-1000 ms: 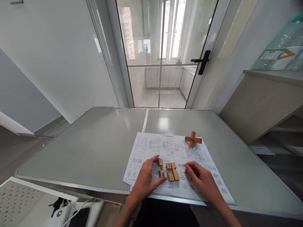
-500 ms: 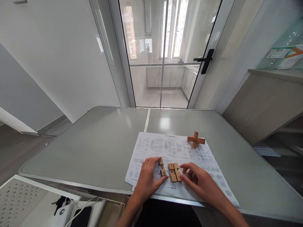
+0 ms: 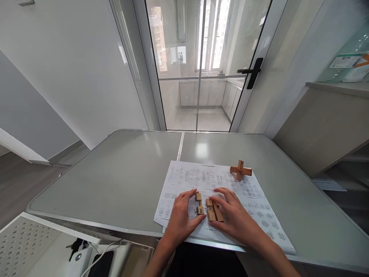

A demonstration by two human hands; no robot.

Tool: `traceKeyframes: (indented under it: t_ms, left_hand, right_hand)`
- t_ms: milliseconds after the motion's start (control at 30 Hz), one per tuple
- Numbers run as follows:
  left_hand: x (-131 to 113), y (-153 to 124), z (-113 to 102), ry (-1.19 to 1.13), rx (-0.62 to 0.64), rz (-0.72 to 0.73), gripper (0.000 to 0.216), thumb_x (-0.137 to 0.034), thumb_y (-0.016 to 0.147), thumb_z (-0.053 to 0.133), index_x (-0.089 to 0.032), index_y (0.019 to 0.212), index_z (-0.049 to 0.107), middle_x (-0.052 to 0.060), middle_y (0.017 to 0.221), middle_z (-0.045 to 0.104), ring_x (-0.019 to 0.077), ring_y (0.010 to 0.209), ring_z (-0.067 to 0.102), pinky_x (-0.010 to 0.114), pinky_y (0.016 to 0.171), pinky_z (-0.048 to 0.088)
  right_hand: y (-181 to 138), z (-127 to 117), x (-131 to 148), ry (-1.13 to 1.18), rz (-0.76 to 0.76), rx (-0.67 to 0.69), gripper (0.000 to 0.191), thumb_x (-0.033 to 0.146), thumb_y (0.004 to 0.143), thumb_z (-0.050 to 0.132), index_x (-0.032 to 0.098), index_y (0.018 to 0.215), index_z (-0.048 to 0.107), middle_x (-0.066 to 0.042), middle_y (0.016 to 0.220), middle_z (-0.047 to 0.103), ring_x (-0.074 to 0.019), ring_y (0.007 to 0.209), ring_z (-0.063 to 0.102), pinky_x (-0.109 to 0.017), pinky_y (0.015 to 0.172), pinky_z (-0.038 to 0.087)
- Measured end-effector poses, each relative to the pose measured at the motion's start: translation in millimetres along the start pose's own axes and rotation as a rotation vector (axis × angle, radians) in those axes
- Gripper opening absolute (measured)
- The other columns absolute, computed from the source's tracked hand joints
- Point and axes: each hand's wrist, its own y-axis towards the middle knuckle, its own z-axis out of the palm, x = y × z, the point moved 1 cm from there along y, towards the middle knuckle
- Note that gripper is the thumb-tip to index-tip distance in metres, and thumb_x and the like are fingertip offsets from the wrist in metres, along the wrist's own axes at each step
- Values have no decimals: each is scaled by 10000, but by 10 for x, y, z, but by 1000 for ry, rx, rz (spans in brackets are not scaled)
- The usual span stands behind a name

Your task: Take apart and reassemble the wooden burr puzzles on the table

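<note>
My left hand (image 3: pixel 181 215) pinches a small notched wooden block marked with the number 3 (image 3: pixel 199 204) between thumb and fingers, on a printed instruction sheet (image 3: pixel 253 204). My right hand (image 3: pixel 235 215) lies curled over a cluster of wooden puzzle pieces (image 3: pixel 215 211) just right of that block, fingers touching them from above and behind. An assembled wooden cross puzzle (image 3: pixel 240 170) sits on the sheet's far right corner, beyond both hands.
The sheet lies near the front edge of a grey folding table (image 3: pixel 115 177) with a seam down its middle. A white perforated shelf with a phone and cable (image 3: pixel 95 263) is at lower left. Glass doors stand behind the table; a cabinet (image 3: pixel 325 123) is on the right.
My right hand has moved left from the bare sheet onto the cluster of wooden pieces. My left hand stays on the numbered block.
</note>
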Motion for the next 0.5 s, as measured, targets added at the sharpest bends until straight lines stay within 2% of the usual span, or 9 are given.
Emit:
traceKeyframes:
  t_ms: [200,267,300,367,433,500]
  left_hand:
    - [-62,-3,-36,-51,-37,72,751,-141,778,770,-288,1467,509,86,1505,565,316,1427,485,528,1210,389]
    - [-90,0,-75,-117,-85,83,619,-150,819,706,-266,1408,557,92,1480,586,308,1393,518,500,1176,421]
    - [-99,1,-97,-166,-105,58,479,-182,871,664,-250,1340,601,93,1400,644,295,1316,580,476,1126,461]
    - [-111,3,-135,-281,-103,-31,231,-293,993,552,-217,1174,672,76,1116,752,255,1059,694,419,978,534]
    - [-120,1,-156,-393,-37,-118,316,-420,1050,483,-196,1077,704,46,869,754,224,843,710,379,854,556]
    - [-130,-5,-160,-503,68,-165,359,-486,1031,539,-179,1111,708,43,821,752,214,785,706,356,807,556]
  right_hand:
    - [78,-36,145,163,21,-60,549,406,880,800,344,1370,559,-77,1527,449,-305,1434,465,-514,1176,457]
    - [99,-46,225,183,7,-98,563,380,885,792,353,1389,543,-75,1524,451,-305,1414,494,-518,1161,473]
    - [112,-48,266,184,-3,-112,572,359,881,796,356,1391,539,-73,1520,455,-306,1408,501,-520,1153,480]
    - [148,-45,342,174,-34,-134,600,306,863,805,359,1395,534,-71,1510,465,-308,1400,508,-519,1139,496]
    - [196,-24,403,151,-77,-157,628,255,846,804,357,1401,530,-75,1497,479,-314,1388,517,-520,1123,511]
    - [249,15,445,118,-123,-181,629,218,850,782,349,1409,527,-85,1477,498,-320,1379,521,-529,1117,515]
